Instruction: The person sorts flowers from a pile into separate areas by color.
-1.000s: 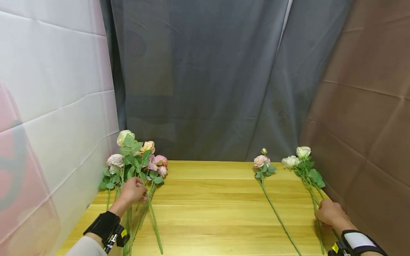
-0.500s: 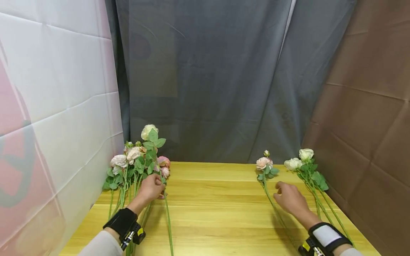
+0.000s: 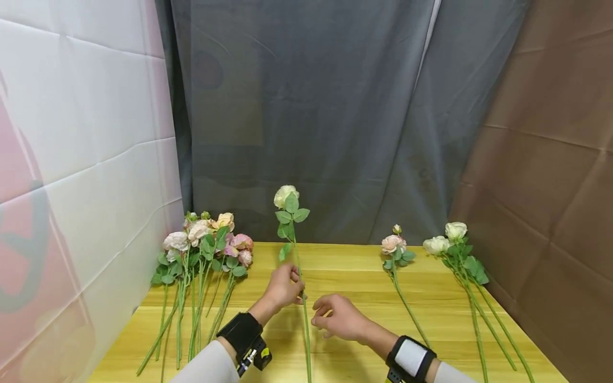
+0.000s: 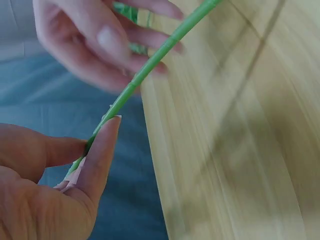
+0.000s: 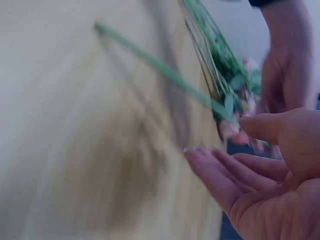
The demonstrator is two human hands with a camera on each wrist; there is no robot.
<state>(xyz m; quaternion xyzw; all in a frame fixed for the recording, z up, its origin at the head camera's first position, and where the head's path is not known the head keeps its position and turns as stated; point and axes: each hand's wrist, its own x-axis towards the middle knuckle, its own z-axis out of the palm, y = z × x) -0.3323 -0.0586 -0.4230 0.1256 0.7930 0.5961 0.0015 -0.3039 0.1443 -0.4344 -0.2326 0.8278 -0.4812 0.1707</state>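
We're holding a single white rose stem (image 3: 303, 298) upright over the middle of the bench (image 3: 354, 276), bloom up near the grey curtain (image 3: 335, 117), lower end running down past the bench's near edge. Our left hand (image 3: 285, 284) is pinching the stem between thumb and fingers roughly midway along its length; the left wrist view is showing the thumb pressing the green stalk (image 4: 145, 75) against the fingers. Our right hand (image 3: 337, 318) is hovering just beside the stem on its right, fingers loosely spread and gripping nothing; the right wrist view is showing the palm open (image 5: 260, 175) with the stem (image 5: 160, 70) passing in front of it, close but apart as far as we can tell, though that view is blurring. A bunch of pink, peach and cream roses (image 3: 201, 250) is lying on the bench's left side by the white wall (image 3: 81, 133), stems pointing toward us. A lone pink rose stem (image 3: 399, 287) is lying right of centre, and a white rose stem with two blooms (image 3: 460, 266) is lying further right next to the brown curtain (image 3: 555, 149). Both wrists are wearing black strapped camera bands (image 3: 239, 335).
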